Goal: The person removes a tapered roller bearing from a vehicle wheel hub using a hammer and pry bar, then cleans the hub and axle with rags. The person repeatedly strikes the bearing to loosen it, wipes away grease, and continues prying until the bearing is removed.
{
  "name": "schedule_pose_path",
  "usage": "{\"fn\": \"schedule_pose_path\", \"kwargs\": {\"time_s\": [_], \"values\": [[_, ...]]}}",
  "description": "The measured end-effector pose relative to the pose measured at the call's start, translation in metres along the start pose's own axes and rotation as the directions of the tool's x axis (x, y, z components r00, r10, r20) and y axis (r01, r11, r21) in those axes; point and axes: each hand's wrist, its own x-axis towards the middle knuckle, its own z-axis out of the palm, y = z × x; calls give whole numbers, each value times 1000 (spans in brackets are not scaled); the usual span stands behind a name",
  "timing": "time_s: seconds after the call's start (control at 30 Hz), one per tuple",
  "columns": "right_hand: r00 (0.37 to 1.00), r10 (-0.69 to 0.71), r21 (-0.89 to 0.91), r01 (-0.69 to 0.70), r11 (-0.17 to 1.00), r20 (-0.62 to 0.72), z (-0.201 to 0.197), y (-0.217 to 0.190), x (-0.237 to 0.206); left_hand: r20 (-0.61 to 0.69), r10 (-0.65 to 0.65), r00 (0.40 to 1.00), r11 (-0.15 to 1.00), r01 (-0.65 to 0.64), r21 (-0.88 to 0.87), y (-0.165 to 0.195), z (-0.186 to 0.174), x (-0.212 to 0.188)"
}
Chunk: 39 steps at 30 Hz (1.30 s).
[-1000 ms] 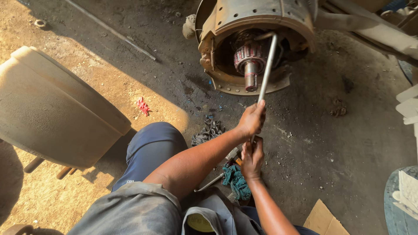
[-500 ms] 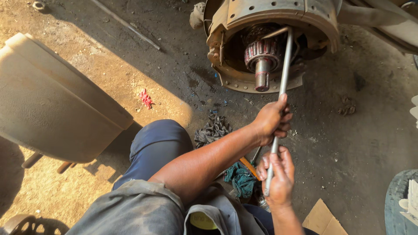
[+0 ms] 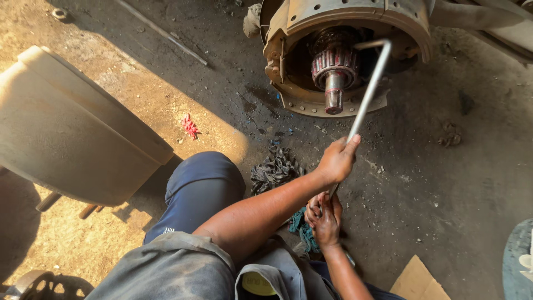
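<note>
The long metal rod (image 3: 367, 93) with a bent end is the thing in both hands, and it runs from the person's lap up to the wheel hub (image 3: 333, 66), where its hooked tip reaches in beside the threaded axle stub (image 3: 333, 91) and the ring of rollers around it. The left hand (image 3: 336, 159) is closed around the rod near the middle of its length, and the right hand (image 3: 325, 218) is closed around the lower end, just below the left one, so the two hands are near but not touching. The hub stands open: no wheel and no drum cover it, the curved brake shoes (image 3: 344, 16) are bare, and the bearing looks greasy and dark. From this I judge that the stripping is already far along, and the work inside the hub with the rod is not finished, because the tip is in there and both hands grip firmly. What exactly the tip catches, I cannot tell; it is in shadow. On the oily concrete floor (image 3: 444, 183) lie a dark crumpled rag (image 3: 276, 168) near the person's knee, a green cloth (image 3: 301, 226) beside the right hand, and a small red scrap (image 3: 190, 126) farther away. A large beige plastic container (image 3: 72, 128) stands at the left, and a piece of cardboard (image 3: 416, 280) lies at the lower right.
</note>
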Motion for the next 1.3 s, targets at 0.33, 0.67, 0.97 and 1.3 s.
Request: {"fn": "schedule_pose_path", "kwargs": {"time_s": [0.33,0.67,0.97,1.3], "values": [[976,186,-20,-189,982,-118,3,-44,-14,141,-307,941,868,337,-365,32,5,0],[986,164,-10,-165,986,-43,8,-56,-13,17,-232,972,930,227,-290,41,9,-7],[950,264,-33,-273,961,-165,27,-78,-19,172,-304,937,829,349,-436,63,1,-13],[884,458,430,-451,782,92,3,-77,-26,503,-124,855,683,441,-583,29,-17,-45]]}}
